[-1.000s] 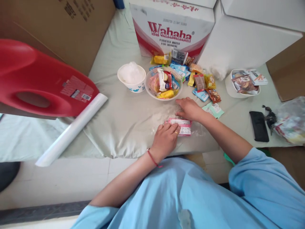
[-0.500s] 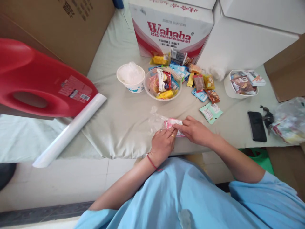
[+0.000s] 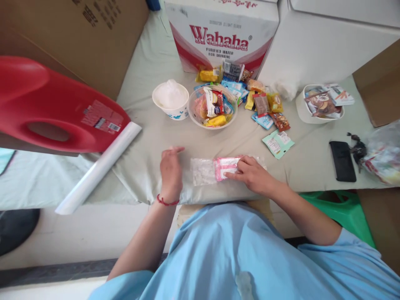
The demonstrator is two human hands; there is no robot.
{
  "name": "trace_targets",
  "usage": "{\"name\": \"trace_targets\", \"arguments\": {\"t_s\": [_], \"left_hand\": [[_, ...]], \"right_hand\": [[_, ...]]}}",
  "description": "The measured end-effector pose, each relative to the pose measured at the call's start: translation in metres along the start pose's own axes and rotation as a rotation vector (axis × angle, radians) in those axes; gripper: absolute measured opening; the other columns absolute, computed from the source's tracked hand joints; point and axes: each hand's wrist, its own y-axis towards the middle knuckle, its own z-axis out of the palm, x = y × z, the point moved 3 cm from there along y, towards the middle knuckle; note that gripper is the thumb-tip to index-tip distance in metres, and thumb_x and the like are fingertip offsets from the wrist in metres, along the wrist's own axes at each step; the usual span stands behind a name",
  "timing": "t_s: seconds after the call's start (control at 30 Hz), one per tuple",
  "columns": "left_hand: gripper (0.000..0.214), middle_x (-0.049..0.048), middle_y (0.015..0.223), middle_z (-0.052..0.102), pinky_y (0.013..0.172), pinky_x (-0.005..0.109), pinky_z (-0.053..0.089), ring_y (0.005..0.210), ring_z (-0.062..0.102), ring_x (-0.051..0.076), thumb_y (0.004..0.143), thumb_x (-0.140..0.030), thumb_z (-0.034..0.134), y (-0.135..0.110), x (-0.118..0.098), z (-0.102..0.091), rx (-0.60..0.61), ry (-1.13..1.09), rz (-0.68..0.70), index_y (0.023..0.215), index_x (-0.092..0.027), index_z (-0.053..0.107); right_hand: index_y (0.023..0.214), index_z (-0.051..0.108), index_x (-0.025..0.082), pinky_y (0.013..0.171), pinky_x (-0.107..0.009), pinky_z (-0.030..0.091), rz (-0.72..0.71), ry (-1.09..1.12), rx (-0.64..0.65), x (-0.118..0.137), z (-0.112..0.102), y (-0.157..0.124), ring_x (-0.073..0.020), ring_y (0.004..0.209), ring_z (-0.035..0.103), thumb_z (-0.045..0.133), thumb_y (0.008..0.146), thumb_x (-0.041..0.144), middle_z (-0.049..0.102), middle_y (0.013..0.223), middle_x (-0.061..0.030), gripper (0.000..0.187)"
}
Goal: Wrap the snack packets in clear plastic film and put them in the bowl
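A clear plastic bag (image 3: pixel 203 171) with a pink snack packet (image 3: pixel 225 165) inside lies near the table's front edge. My right hand (image 3: pixel 253 175) presses down on the packet's right end, fingers closed on it. My left hand (image 3: pixel 170 173) has come off the bag and sits just left of it, fingers loosely curled, holding nothing. A clear bowl (image 3: pixel 212 109) full of wrapped snacks stands behind the bag. Loose snack packets (image 3: pixel 266 109) lie to its right, and a green-white packet (image 3: pixel 278 143) lies nearer my right hand.
A white bowl (image 3: pixel 170 99) holds something white. A white tub (image 3: pixel 321 106) of packets sits at right, with a black phone (image 3: pixel 342 161), keys and a plastic bag (image 3: pixel 383 154). A Wahaha box (image 3: pixel 218 35) stands behind. A red jug (image 3: pixel 46 108) and white roll (image 3: pixel 100 166) lie left.
My left hand let go of the packet and moved left off the bag. The bag now lies flatter with the pink packet pushed in, my right hand still on it.
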Motion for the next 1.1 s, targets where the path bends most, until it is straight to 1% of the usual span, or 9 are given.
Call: {"name": "trace_targets", "arguments": {"t_s": [0.07, 0.2, 0.33, 0.4, 0.53, 0.63, 0.77, 0.97, 1.1], "left_hand": [[0.042, 0.0120, 0.124, 0.068, 0.118, 0.051, 0.041, 0.129, 0.057, 0.030, 0.101, -0.053, 0.047, -0.001, -0.010, 0.012, 0.155, 0.209, 0.126, 0.107, -0.021, 0.074], [0.024, 0.0159, 0.147, 0.058, 0.121, 0.060, 0.037, 0.148, 0.039, 0.040, 0.081, -0.042, 0.074, -0.023, -0.020, 0.022, 0.367, 0.422, 0.252, 0.090, -0.020, 0.072], [0.013, 0.0096, 0.103, 0.069, 0.095, 0.045, 0.055, 0.102, 0.067, 0.028, 0.082, -0.034, 0.067, -0.038, -0.027, 0.003, 0.425, 0.321, 0.115, 0.081, -0.021, 0.064], [0.017, 0.0006, 0.077, 0.063, 0.072, 0.033, 0.053, 0.070, 0.063, 0.019, 0.084, -0.037, 0.067, -0.044, -0.034, 0.002, 0.490, 0.168, -0.034, 0.080, -0.022, 0.059], [0.010, -0.0019, 0.072, 0.064, 0.064, 0.028, 0.051, 0.065, 0.064, 0.016, 0.087, -0.031, 0.063, -0.057, -0.057, 0.030, 0.569, -0.134, -0.143, 0.087, -0.022, 0.061], [0.020, 0.0077, 0.101, 0.074, 0.086, 0.035, 0.058, 0.094, 0.072, 0.021, 0.089, -0.017, 0.055, -0.068, -0.073, 0.060, 0.579, -0.043, 0.083, 0.101, -0.018, 0.071], [0.037, 0.0203, 0.129, 0.068, 0.108, 0.051, 0.053, 0.122, 0.064, 0.032, 0.088, -0.010, 0.055, -0.090, -0.080, 0.077, 0.560, 0.349, 0.470, 0.120, -0.011, 0.072], [0.045, 0.0193, 0.148, 0.064, 0.100, 0.051, 0.053, 0.124, 0.065, 0.034, 0.098, -0.012, 0.051, -0.114, -0.071, 0.073, 0.478, 0.633, 0.719, 0.142, -0.013, 0.062], [0.044, 0.0160, 0.147, 0.066, 0.117, 0.055, 0.041, 0.147, 0.052, 0.033, 0.102, -0.011, 0.046, -0.114, -0.062, 0.074, 0.421, 0.593, 0.795, 0.142, -0.017, 0.064]], "right_hand": [[0.138, 0.072, 0.034, 0.088, -0.038, 0.040, -0.013, 0.001, 0.007, -0.001, 0.000, 0.000, -0.0240, 0.096, 0.042, 0.047, 0.110, 0.019, 0.051, 0.086, -0.0063, 0.041], [0.141, 0.070, 0.035, 0.087, -0.038, 0.041, -0.011, 0.005, 0.022, -0.003, -0.002, -0.003, -0.0241, 0.096, 0.042, 0.047, 0.108, 0.013, 0.051, 0.089, -0.0064, 0.046], [0.142, 0.068, 0.035, 0.090, -0.039, 0.043, -0.008, 0.063, 0.042, -0.002, -0.003, -0.007, -0.0244, 0.099, 0.043, 0.048, 0.105, 0.009, 0.053, 0.096, -0.0072, 0.051], [0.142, 0.068, 0.036, 0.093, -0.040, 0.044, -0.013, 0.096, 0.042, -0.001, -0.003, -0.008, -0.0246, 0.101, 0.044, 0.048, 0.104, 0.008, 0.054, 0.098, -0.0073, 0.051], [0.139, 0.070, 0.033, 0.094, -0.041, 0.047, 0.000, 0.135, 0.036, 0.002, -0.002, -0.008, -0.0251, 0.102, 0.046, 0.049, 0.105, 0.011, 0.055, 0.098, -0.0076, 0.046], [0.132, 0.072, 0.028, 0.096, -0.043, 0.050, 0.025, 0.181, 0.023, 0.002, -0.006, -0.011, -0.0260, 0.107, 0.049, 0.048, 0.104, 0.011, 0.059, 0.103, -0.0092, 0.040], [0.135, 0.068, 0.028, 0.101, -0.044, 0.053, 0.037, 0.399, -0.107, -0.005, -0.018, -0.024, -0.0247, 0.115, 0.057, 0.044, 0.104, 0.012, 0.067, 0.117, -0.0093, 0.043], [0.136, 0.066, 0.016, 0.107, -0.061, 0.046, 0.688, 0.074, -0.350, -0.031, -0.003, -0.048, -0.0372, 0.121, 0.052, 0.062, 0.100, 0.040, 0.061, 0.122, -0.0201, 0.043], [0.105, 0.070, 0.020, 0.112, -0.060, 0.043, 0.732, 0.174, -0.410, -0.034, 0.005, -0.049, -0.0364, 0.130, 0.051, 0.064, 0.097, 0.039, 0.056, 0.135, -0.0197, 0.022]]}}
